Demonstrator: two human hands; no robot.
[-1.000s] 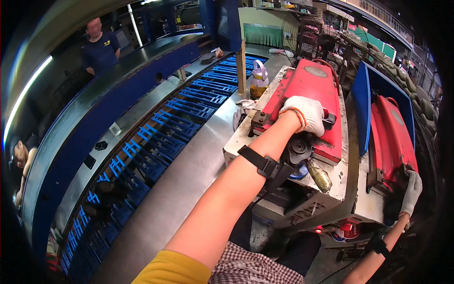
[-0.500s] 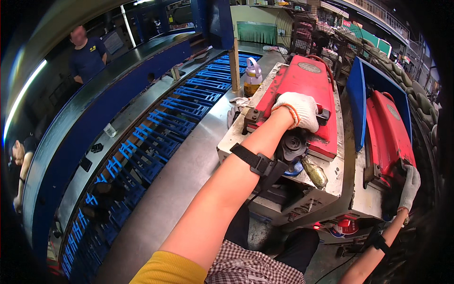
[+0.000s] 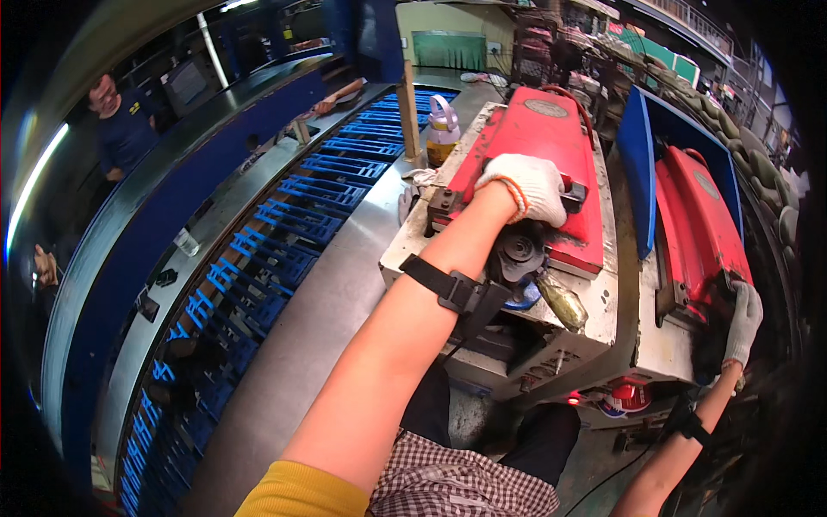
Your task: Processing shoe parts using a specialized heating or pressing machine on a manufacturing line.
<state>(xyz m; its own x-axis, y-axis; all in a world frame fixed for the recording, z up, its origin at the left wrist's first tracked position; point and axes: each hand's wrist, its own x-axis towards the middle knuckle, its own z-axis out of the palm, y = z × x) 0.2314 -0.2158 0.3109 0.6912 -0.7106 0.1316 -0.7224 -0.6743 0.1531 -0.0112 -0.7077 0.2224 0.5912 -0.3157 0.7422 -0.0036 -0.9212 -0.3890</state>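
Observation:
My left hand (image 3: 536, 188), in a white knit glove, is closed round a black handle (image 3: 575, 193) at the front of a red machine cover (image 3: 538, 129). This cover sits on a grimy off-white machine body (image 3: 603, 297). Just below the hand are a black round knob (image 3: 520, 250) and a crumpled gold-green object (image 3: 562, 302). My right hand (image 3: 744, 323), also gloved, has its fingers hooked over the front edge of a second red cover (image 3: 696, 220); what exactly they grip there is partly hidden. Black straps cross both forearms.
A blue metal guard (image 3: 636, 164) stands between the two machines. Left of me run a steel counter (image 3: 297, 353) and a conveyor with blue racks (image 3: 323, 189). A lidded jug (image 3: 443, 133) stands by a wooden post (image 3: 408, 112). A co-worker (image 3: 125, 125) stands beyond the conveyor.
The whole view has shifted slightly, so the machines appear a little further left. Both hands stay on the two covers. Beyond the conveyor, the co-worker's head and body have turned.

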